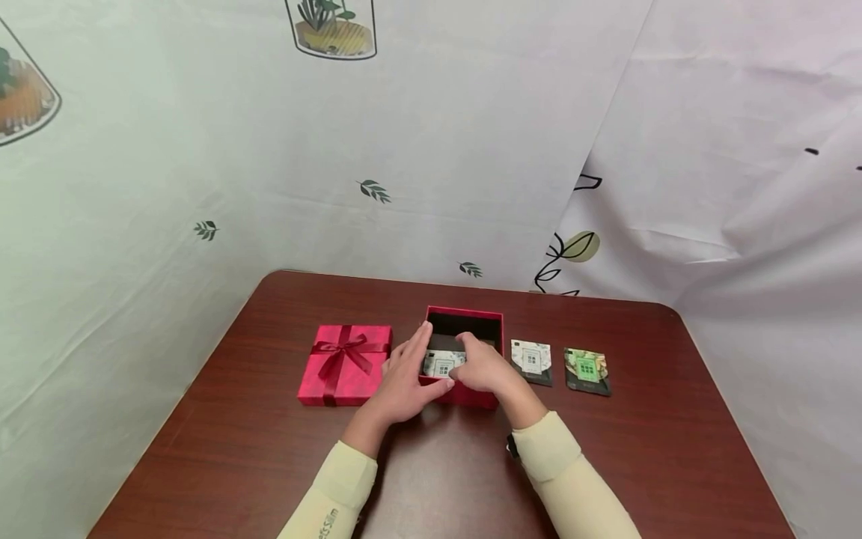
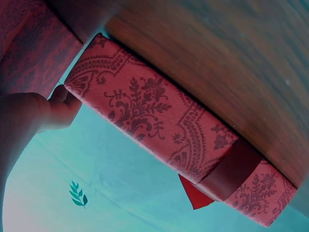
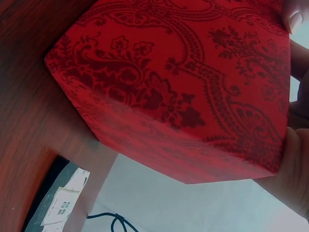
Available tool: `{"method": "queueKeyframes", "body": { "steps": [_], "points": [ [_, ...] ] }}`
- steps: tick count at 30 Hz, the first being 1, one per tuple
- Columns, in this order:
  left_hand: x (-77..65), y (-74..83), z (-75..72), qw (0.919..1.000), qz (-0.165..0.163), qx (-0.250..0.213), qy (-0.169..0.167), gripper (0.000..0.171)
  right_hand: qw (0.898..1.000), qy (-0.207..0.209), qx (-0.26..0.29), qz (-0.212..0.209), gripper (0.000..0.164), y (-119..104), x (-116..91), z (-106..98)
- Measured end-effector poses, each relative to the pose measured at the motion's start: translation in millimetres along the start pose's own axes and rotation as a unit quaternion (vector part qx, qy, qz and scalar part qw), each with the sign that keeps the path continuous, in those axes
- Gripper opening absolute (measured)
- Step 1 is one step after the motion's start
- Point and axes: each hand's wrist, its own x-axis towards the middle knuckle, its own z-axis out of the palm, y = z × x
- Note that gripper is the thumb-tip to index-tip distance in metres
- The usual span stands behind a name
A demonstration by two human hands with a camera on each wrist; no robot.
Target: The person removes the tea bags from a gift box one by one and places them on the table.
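A red patterned gift box (image 1: 465, 395) stands lidless on the table, its dark inside showing. My left hand (image 1: 402, 382) holds its near left corner, fingers along the left side and thumb at the front edge. A white-and-dark flat packet (image 1: 441, 362) is inside the box at the left. My right hand (image 1: 486, 365) reaches over the front right into the box, its fingers curled at the packet's right edge; some fingertips are hidden. In the right wrist view, the box wall (image 3: 183, 72) fills most of the picture, with parts of hands at its rim.
Left of the box lies its red lid (image 1: 345, 367) with a dark red ribbon bow. To the right lie a white-and-black packet (image 1: 532, 361) and a green-and-black packet (image 1: 587, 370). A printed white cloth (image 1: 458, 150) hangs behind the brown table (image 1: 646, 434).
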Motion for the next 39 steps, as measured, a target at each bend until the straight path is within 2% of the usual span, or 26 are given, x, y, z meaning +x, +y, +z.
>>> {"method": "queueKeyframes", "body": {
  "steps": [23, 39],
  "points": [
    [-0.3, -0.4, 0.1, 1.0000, -0.002, -0.007, -0.001, 0.105, 0.999, -0.040, -0.006, 0.016, 0.076, 3, 15, 7],
    [-0.4, -0.8, 1.1, 1.0000, -0.003, -0.006, 0.000, 0.105, 1.000, -0.014, -0.007, 0.022, 0.063, -6, 8, 7]
  ]
}}
